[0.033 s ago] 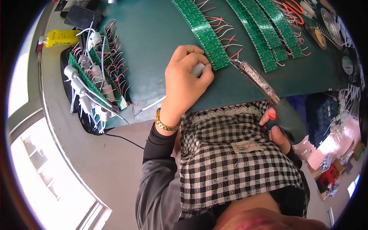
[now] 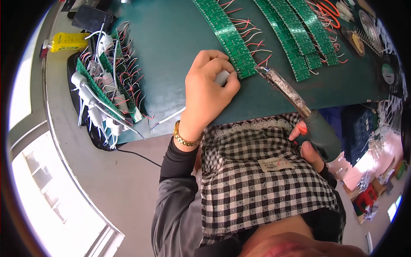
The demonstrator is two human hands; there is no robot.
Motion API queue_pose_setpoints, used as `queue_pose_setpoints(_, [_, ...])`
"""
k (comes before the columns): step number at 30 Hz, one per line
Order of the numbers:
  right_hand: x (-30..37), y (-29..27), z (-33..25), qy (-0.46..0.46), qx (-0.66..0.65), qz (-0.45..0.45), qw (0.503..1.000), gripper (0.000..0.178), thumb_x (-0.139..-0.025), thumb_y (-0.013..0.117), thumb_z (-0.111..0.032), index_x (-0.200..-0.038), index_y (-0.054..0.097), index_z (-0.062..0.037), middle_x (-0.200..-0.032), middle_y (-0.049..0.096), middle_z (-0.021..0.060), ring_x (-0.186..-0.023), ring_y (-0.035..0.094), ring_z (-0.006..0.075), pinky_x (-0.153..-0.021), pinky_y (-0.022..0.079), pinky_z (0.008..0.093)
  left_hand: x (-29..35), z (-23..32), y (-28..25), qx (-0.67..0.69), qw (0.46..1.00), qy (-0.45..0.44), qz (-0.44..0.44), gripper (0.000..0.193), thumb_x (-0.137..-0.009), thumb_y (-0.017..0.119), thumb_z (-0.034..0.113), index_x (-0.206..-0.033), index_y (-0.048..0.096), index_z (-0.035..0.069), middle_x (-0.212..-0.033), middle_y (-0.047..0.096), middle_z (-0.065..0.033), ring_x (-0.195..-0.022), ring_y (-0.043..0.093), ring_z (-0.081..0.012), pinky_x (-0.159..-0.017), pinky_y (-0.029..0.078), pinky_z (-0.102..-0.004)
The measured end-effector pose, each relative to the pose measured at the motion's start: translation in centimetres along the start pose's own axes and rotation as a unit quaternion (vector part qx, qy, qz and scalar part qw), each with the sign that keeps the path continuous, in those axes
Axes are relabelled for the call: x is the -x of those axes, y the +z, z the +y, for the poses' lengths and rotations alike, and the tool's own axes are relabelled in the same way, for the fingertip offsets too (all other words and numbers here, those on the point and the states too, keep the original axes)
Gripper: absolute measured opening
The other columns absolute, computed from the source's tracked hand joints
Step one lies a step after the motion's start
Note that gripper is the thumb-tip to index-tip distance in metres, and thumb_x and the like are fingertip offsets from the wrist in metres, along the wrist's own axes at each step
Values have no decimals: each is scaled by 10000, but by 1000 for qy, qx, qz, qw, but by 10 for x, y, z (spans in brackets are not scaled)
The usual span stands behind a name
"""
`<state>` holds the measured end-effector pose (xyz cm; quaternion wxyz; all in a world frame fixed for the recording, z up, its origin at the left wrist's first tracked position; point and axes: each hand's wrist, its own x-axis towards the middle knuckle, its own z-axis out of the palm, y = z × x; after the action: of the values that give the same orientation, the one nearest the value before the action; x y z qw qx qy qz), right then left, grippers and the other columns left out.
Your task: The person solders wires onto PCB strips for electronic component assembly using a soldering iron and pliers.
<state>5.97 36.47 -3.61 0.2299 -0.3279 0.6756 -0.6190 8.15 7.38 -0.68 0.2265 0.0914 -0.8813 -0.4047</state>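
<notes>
My left hand, with a gold watch at the wrist, curls its fingers round a pale grey plastic piece, mostly hidden by the palm. Its fingertips lie against the near end of a long green circuit board strip with red and white wires along its right side. A white cable with a bared end comes out beneath the wrist. In my right hand is a soldering gun with a dark handle and orange-red trigger. Its worn metal barrel slants up left, the tip at the strip's near right corner.
Several more green board strips lie at the far right, near orange-handled scissors and a brush. On the left are wired boards with white cylindrical housings, a yellow bottle and a dark phone.
</notes>
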Motion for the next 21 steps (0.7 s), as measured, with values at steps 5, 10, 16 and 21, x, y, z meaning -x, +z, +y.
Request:
queue_pose_setpoints(5, [-9,13,-7,-9,-56,22,998,256,-781,580,-81,-986,573,74,-799,594,130,-683,576,201,-619,491,301,1,-5,1,12,1000,-8,-20,102,-637,654,-14,-702,591,35,-824,602,-79,-783,592,-255,-679,490,-348])
queue_pose_setpoints(10, [-7,11,-5,-9,-43,-43,998,341,-899,512,-223,-1185,475,-42,-886,550,130,-747,558,202,-666,474,335,1,-5,2,13,1000,-9,-18,105,-629,654,-3,-702,590,37,-823,602,-77,-787,587,-269,-694,488,-360])
queue_pose_setpoints(16, [-3,21,-1,14,-46,-32,998,343,-887,536,-200,-1183,475,-38,-925,526,123,-754,555,199,-673,478,333,0,-6,3,11,1000,1,-18,96,-632,653,9,-699,589,37,-808,607,-84,-770,578,-284,-688,482,-365])
queue_pose_setpoints(21, [4,31,-1,107,-224,139,959,198,-781,615,-111,-909,600,39,-807,631,143,-693,621,228,-641,529,325,0,-4,3,24,999,-24,-21,84,-638,648,17,-701,596,34,-798,610,-97,-759,571,-298,-684,475,-375])
